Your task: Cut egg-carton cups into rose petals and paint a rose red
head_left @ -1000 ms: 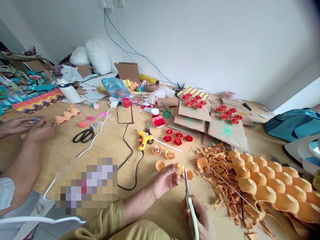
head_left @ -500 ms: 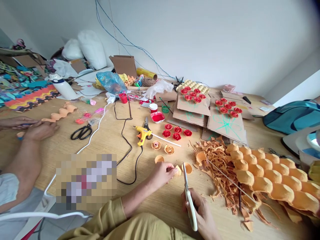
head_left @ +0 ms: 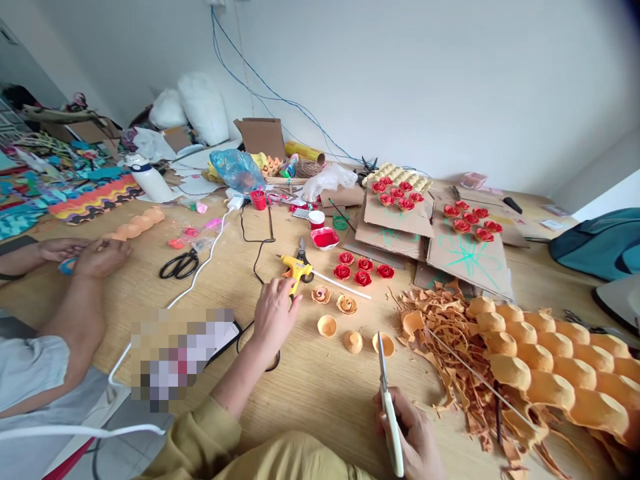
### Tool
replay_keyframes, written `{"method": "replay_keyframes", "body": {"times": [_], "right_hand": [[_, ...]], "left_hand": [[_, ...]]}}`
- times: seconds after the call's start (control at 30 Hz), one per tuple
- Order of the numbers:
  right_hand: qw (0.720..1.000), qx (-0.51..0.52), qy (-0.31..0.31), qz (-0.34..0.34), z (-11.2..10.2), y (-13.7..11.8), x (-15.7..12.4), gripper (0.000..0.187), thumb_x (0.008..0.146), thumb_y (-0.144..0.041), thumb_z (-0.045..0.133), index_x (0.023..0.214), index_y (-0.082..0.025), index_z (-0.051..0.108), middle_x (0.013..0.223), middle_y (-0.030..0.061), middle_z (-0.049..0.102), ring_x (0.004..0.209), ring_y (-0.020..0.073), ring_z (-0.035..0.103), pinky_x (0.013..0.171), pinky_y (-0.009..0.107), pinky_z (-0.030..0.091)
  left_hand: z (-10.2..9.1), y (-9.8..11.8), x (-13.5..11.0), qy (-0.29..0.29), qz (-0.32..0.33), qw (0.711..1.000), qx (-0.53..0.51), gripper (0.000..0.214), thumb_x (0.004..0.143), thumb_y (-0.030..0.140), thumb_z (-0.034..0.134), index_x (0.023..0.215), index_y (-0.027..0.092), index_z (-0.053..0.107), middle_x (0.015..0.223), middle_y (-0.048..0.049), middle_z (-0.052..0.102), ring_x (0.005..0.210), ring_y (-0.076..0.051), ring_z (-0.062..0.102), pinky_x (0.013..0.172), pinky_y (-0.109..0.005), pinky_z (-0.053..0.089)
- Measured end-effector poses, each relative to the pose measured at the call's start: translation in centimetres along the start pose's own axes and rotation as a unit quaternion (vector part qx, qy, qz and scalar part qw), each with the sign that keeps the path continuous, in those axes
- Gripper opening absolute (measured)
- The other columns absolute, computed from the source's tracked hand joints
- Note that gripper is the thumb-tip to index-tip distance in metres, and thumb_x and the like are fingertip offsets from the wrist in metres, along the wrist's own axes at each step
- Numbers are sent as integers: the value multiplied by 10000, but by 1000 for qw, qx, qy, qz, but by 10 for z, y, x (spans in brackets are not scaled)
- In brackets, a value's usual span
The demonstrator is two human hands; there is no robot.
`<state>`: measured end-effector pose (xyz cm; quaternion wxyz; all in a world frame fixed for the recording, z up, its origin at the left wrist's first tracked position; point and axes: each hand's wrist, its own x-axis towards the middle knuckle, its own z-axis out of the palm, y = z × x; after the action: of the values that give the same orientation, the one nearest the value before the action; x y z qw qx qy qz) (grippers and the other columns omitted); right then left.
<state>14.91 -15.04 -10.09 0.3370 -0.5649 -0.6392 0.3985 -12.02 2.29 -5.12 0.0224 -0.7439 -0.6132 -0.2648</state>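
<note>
My left hand is at the handle end of the yellow glue gun, thumb and fingers apart; whether it touches the handle I cannot tell. The gun lies on the table with a white glue stick out of its back. In my right hand are white-handled scissors, blades nearly closed and pointing away from me. Just beyond the blade tips sits an orange egg-carton cup. Nearby are an upside-down cup and an upright one. Two unpainted carton roses lie beyond them.
Several red roses stand by a dish of red paint; others top cardboard pieces. To the right are carton scraps and an orange egg tray. Black scissors and a co-worker's hands are at left.
My left hand has let go of the small carton cup, which now rests on the table, and moved left and forward to the glue gun. My right hand still holds the scissors. The view has shifted left.
</note>
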Motion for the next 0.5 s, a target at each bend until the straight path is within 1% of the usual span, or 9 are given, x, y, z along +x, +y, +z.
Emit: {"method": "replay_keyframes", "body": {"times": [0.03, 0.1, 0.2, 0.37, 0.5], "right_hand": [[1000, -1, -1, 0, 0, 0, 0, 333, 956, -491, 435, 864, -200, 568, 666, 3, 589, 616, 176, 541, 593, 266, 400], [1000, -1, 0, -1, 0, 0, 1, 332, 953, -489, 443, 879, -197, 583, 667, 2, 585, 613, 175, 537, 585, 263, 398], [1000, 2, 1, -4, 1, 1, 1, 340, 953, -489, 440, 889, -193, 595, 664, 1, 582, 606, 171, 529, 576, 259, 394], [1000, 14, -3, -1, 1, 2, 1, 337, 955, -485, 436, 879, -191, 584, 637, -3, 585, 578, 162, 516, 559, 253, 388], [1000, 10, 1, -2, 0, -1, 1, 315, 948, -466, 465, 876, -190, 598, 643, 0, 599, 579, 161, 525, 555, 252, 386]], "left_hand": [[2, -8, 2, -5, -9, 1000, 14, 305, 888, 247, 598, 1184, 178, 579, 1095, -126, 647, 1003, -290, 613, 890, -399, 480], [9, -20, 2, -30, -25, 999, 15, 352, 886, 244, 601, 1229, 177, 559, 1103, -130, 644, 985, -290, 633, 857, -396, 507], [19, -26, -1, -53, -21, 998, -13, 345, 901, 231, 578, 1241, 183, 544, 1082, -116, 650, 974, -273, 657, 821, -368, 533], [28, -28, -4, -36, -1, 998, -45, 316, 885, 171, 581, 1199, 196, 556, 1035, -93, 642, 967, -246, 662, 838, -352, 546], [31, -31, -4, -21, 2, 998, -66, 313, 878, 139, 561, 1187, 191, 569, 1061, -94, 633, 986, -234, 657, 867, -353, 547]]}}
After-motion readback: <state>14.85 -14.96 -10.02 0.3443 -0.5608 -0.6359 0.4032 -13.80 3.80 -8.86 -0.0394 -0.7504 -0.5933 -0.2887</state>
